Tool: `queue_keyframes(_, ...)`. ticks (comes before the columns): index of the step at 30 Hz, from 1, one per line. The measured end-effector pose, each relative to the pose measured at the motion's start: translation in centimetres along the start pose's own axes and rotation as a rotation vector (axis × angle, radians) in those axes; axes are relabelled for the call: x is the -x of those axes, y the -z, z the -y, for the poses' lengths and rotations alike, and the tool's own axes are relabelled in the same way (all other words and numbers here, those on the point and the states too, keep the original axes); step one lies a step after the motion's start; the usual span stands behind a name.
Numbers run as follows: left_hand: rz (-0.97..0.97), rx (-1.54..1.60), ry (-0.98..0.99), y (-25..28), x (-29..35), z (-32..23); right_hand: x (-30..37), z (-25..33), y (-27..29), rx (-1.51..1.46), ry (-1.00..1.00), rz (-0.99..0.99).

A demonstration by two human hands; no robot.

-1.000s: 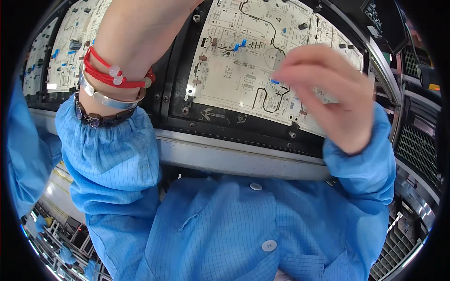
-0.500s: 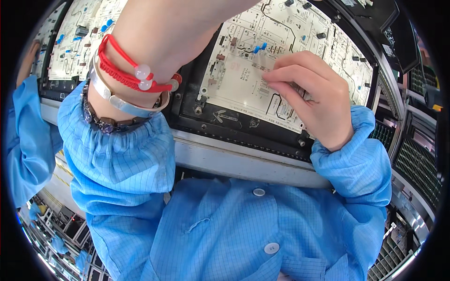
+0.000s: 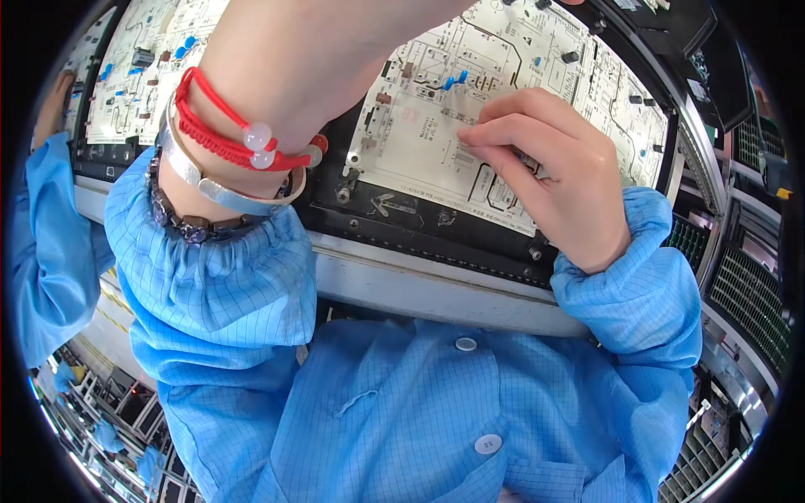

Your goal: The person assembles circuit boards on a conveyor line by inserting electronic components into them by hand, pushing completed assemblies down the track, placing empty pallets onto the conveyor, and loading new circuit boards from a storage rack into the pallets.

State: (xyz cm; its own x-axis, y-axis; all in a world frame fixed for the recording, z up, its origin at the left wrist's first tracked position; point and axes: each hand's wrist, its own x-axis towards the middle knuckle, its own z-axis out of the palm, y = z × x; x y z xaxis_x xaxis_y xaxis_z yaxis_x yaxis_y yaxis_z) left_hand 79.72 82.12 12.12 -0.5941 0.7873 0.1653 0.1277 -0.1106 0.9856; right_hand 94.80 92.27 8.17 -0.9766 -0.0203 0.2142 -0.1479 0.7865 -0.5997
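1. A white circuit board (image 3: 436,142) lies in a black carrier frame (image 3: 419,230), directly under the right hand and just beyond the person's chest.
2. The right hand (image 3: 549,180) rests on the board with its fingers curled and bunched together; the fingertips (image 3: 471,134) press down on the board's surface near its middle. Whether something small is pinched between them cannot be told.
3. Just above those fingertips two small blue components (image 3: 454,81) stand on the board.
4. The left forearm (image 3: 285,92) reaches up across the board's left part and passes out of the top edge, so the left hand itself is out of view and its state cannot be told.
5. On the left wrist sit a red cord bracelet with pale beads (image 3: 239,138), a silver bangle (image 3: 210,189) and a dark beaded band (image 3: 184,222), just above the blue sleeve cuff.
6. Below both hands a grey metal rail (image 3: 419,289) runs along the frame's near edge.
7. Left of the left forearm lies a second white board (image 3: 138,84) with blue parts.
8. At the far left another person's blue sleeve (image 3: 42,243) reaches toward that board.
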Motion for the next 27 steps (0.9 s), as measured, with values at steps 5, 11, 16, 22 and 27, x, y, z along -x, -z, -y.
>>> queue_keyframes(5, 0.025, -0.034, -0.052, -0.5, -0.2, -0.7, -0.2, 0.4, 0.4, 0.155, 0.158, 0.056)
queue_keyframes(11, -0.113, 0.232, 0.404, -0.8, 1.0, -0.9, 0.5, 5.6, 3.2, 0.095, 0.351, -0.042)
queue_keyframes(16, -0.141, 0.226, 0.126, 0.0, 0.4, 1.0, 2.7, 6.3, 4.7, -0.058, 0.362, -0.141)
queue_keyframes(22, 0.007, 0.119, 0.094, 3.6, 1.1, 3.4, 5.9, 6.1, 6.2, -0.111, 0.318, -0.133)
queue_keyframes(27, -0.033, 0.133, 0.14, 2.7, 0.1, 2.7, 4.5, 6.4, 7.3, -0.115, 0.269, -0.153)
